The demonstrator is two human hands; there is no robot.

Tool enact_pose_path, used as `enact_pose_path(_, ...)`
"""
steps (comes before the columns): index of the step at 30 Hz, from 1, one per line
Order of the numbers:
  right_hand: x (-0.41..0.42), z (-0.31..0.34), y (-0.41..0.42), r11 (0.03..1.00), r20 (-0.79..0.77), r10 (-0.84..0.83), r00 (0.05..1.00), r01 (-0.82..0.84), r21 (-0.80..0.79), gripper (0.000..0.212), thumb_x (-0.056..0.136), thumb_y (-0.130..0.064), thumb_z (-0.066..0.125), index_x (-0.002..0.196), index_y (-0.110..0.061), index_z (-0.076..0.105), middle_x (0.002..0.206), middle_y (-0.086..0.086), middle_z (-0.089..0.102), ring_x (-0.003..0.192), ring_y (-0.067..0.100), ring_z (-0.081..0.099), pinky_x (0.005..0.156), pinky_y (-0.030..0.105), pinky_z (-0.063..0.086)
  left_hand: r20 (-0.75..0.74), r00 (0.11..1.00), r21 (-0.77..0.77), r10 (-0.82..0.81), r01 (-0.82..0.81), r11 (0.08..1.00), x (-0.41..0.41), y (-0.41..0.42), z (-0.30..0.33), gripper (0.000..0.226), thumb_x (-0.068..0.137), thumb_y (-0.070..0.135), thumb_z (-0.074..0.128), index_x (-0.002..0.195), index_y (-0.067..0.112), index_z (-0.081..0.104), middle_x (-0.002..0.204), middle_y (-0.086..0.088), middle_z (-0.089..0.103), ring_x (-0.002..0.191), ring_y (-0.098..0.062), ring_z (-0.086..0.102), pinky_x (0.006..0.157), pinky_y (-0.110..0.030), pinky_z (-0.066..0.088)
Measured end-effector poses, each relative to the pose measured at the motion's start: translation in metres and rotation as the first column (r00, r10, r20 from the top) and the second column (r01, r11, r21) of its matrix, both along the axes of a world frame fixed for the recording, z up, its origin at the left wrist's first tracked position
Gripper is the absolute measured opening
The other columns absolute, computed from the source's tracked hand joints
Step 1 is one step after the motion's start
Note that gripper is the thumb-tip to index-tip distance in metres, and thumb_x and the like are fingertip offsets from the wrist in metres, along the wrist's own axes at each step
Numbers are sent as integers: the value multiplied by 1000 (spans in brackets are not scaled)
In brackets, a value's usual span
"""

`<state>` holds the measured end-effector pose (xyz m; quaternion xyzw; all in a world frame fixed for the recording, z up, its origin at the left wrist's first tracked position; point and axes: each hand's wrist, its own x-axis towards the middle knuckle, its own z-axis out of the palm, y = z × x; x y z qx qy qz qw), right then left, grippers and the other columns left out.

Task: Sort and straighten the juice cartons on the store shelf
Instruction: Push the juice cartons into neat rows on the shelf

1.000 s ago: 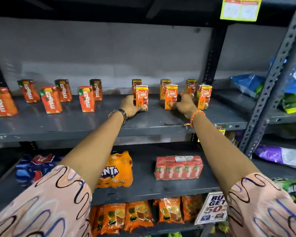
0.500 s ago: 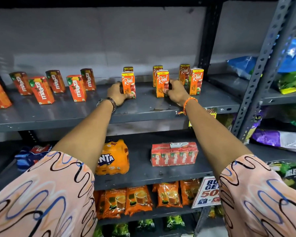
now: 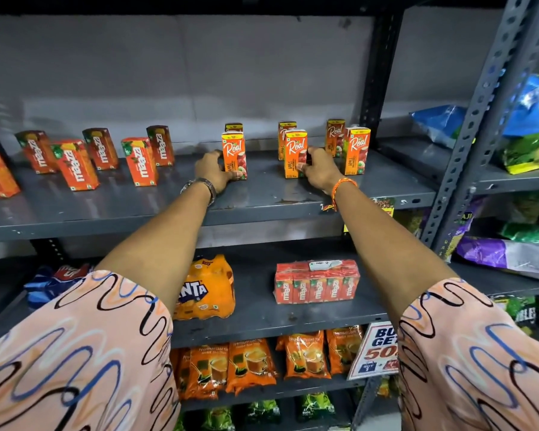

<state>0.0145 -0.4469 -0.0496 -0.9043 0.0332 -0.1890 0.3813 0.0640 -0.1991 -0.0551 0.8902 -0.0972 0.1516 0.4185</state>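
Below the top shelf we list: an orange Fanta multipack [image 3: 206,287] at the middle shelf's [image 3: 262,325] front left; a shrink-wrapped Maaza multipack [image 3: 316,283] to its right; tea pouches [image 3: 249,365] beneath, beside a promotional sign [image 3: 375,349].

Shelf [image 3: 168,209] showing dark grey. Real cartons [image 3: 234,155] glowing orange, yellow tops, white lettering. Maaza cartons [image 3: 139,161] far left showing red-orange, white lettering, green corner patch. Sleeves [image 3: 75,353] wearing peach, looping black, blue and white squiggles. Right wrist thread [image 3: 343,185] showing orange; left wrist watch [image 3: 204,185] gleaming silvery. Fanta pack [image 3: 206,290] below showing orange; Maaza multipack [image 3: 316,284] showing red. Tea pouches [image 3: 249,365] near showing orange.
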Motion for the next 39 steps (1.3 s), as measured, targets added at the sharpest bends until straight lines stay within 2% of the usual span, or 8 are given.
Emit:
enact_pose_path(18, -5, 4, 3, 999, -36, -44, 998, 43, -31, 39, 99, -9, 59, 137, -2, 55, 135, 17, 64, 130, 34, 58, 113, 43, 44, -62, 998, 0, -28, 28, 1000, -3, 2, 0, 66, 77, 28, 83, 133, 9, 53, 134, -12, 64, 122, -29, 60, 106, -43, 45)
enact_pose_path(23, -15, 7, 4, 996, 4, -32, 999, 31, 87, 49, 94, -7, 66, 140, -1, 51, 137, 17, 64, 132, 32, 57, 113, 42, 44, -217, 974, 64, -68, 84, 994, -23, 16, 10, 110, 75, 40, 82, 156, 8, 13, 160, -15, 29, 145, -33, 34, 119, -50, 32)
enact_pose_path(25, -24, 8, 0, 985, 105, -82, 991, 64, 163, 55, 90, -2, 68, 141, 3, 49, 137, 19, 62, 128, 30, 58, 110, 36, 45, -181, 981, 149, -65, 92, 984, -46, 28, 3, 106, 79, 51, 76, 156, 11, 15, 162, -12, 22, 146, -32, 32, 119, -49, 32)
enact_pose_path(27, -36, 4, -3, 950, 251, -221, 942, 149, 276, 49, 86, 4, 66, 134, 1, 58, 128, 19, 66, 111, 25, 63, 98, 26, 49, -35, 999, 262, -32, 40, 964, -73, 38, -10, 87, 83, 60, 65, 150, 14, 33, 156, -10, 35, 139, -31, 42, 114, -49, 38)
enact_pose_path(30, -49, -3, -3, 805, 427, -555, 714, 332, 491, 49, 73, 15, 68, 119, -2, 62, 118, 14, 61, 96, 18, 58, 78, 9, 43, 125, 989, 515, -81, 5, 857, -106, 37, -28, 77, 91, 68, 43, 147, 16, 42, 153, -7, 44, 137, -29, 46, 111, -47, 39)
enact_pose_path(33, -48, 8, -10, 699, 374, -708, 599, 519, 492, 75, 64, 7, 80, 130, -8, 47, 134, 15, 47, 119, 31, 47, 96, 28, 44, 215, 971, 660, -105, -66, 748, -123, 30, -39, 84, 91, 71, 35, 152, 13, 37, 158, -6, 41, 143, -27, 41, 115, -43, 35)
enact_pose_path(35, -39, 18, -16, 665, 226, -727, 648, 584, 465, 94, 64, -1, 86, 143, -7, 35, 145, 17, 39, 130, 37, 42, 106, 47, 44, 250, 963, 683, -105, -99, 724, -126, 31, -43, 86, 91, 71, 34, 153, 13, 35, 158, -7, 40, 144, -26, 40, 117, -42, 35)
enact_pose_path(39, -21, 21, -29, 707, 40, -665, 745, 612, 355, 101, 73, -15, 86, 150, 1, 23, 154, 23, 33, 143, 41, 36, 118, 50, 34, 250, 963, 697, -98, -108, 709, -125, 33, -43, 86, 91, 73, 32, 155, 15, 33, 160, -5, 38, 146, -24, 39, 118, -41, 34)
